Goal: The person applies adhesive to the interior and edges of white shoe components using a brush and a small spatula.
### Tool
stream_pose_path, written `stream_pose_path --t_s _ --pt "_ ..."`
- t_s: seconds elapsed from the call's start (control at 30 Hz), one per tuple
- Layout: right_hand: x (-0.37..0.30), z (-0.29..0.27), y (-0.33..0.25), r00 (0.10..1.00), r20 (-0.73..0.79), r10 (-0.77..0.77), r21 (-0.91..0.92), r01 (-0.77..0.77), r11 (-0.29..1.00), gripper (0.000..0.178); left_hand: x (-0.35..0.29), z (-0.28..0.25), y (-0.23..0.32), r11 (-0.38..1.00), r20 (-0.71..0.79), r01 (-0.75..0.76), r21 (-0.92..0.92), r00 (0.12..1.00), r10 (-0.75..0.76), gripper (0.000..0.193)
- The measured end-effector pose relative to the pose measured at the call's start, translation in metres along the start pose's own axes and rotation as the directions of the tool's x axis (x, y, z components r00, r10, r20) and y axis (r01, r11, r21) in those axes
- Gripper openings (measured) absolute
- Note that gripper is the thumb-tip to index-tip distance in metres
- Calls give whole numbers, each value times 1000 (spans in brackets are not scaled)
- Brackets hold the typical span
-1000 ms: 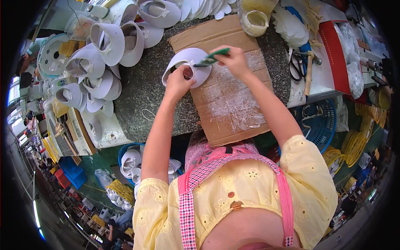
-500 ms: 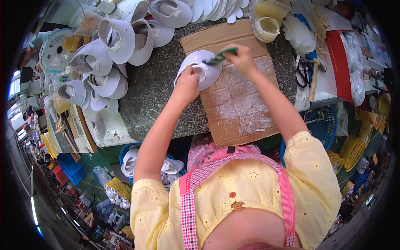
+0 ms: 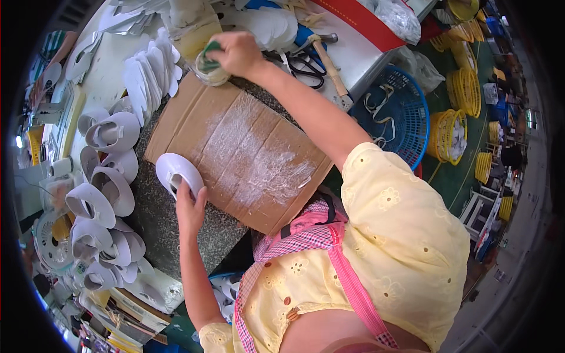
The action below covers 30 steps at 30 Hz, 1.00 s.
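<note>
My left hand [image 3: 189, 207] grips the near edge of a white, curved shoe upper [image 3: 175, 167], thumb and fingers closed on it. The upper is tilted over the left edge of a flat cardboard sheet [image 3: 176, 120], which carries whitish dried smears across its middle. At the far side, my right hand [image 3: 240, 54] is closed round a green-handled brush [image 3: 210, 52]. The brush is over the mouth of a cloudy plastic jar [image 3: 213, 76] at the cardboard's far corner; its bristles are hidden from view.
More white uppers [image 3: 94, 203] are piled along the left. Flat white sole-shaped pieces [image 3: 147, 79] fan out beyond the cardboard. Scissors [image 3: 306, 72] and a hammer [image 3: 331, 67] lie right of the jar. A blue basket [image 3: 406, 112] stands off the table's right side.
The view has turned. My right hand has carried the green brush from the upper across to the jar. My left hand still holds the upper, now farther from the brush.
</note>
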State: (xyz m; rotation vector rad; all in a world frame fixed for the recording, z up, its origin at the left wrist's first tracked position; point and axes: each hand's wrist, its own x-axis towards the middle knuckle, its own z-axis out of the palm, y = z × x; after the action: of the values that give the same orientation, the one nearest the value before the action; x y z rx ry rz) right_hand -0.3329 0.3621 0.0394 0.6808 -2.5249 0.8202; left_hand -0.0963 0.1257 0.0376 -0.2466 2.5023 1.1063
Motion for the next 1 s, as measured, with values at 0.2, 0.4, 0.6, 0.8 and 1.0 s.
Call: stream_pose_path --t_s 0.2,0.4,0.6,0.8,1.0 --pt "-31 -20 32 995 -96 -13 160 28 987 14 9 -1 -17 735 164 355 -577 933 -322 52" --pt "-80 -15 -52 859 373 351 820 -483 309 3 12 -12 -7 311 329 333 -890 942 -68 99" --pt "-73 48 -103 846 458 274 846 -509 158 5 1 -21 0 34 280 279 -960 959 41 104" --pt "-73 21 -126 808 580 -103 812 -562 158 8 -14 -24 3 -145 157 157 -977 988 14 106" --pt "-90 10 -122 720 650 -242 760 -624 185 8 -9 -29 2 -267 51 47 -962 999 -7 99"
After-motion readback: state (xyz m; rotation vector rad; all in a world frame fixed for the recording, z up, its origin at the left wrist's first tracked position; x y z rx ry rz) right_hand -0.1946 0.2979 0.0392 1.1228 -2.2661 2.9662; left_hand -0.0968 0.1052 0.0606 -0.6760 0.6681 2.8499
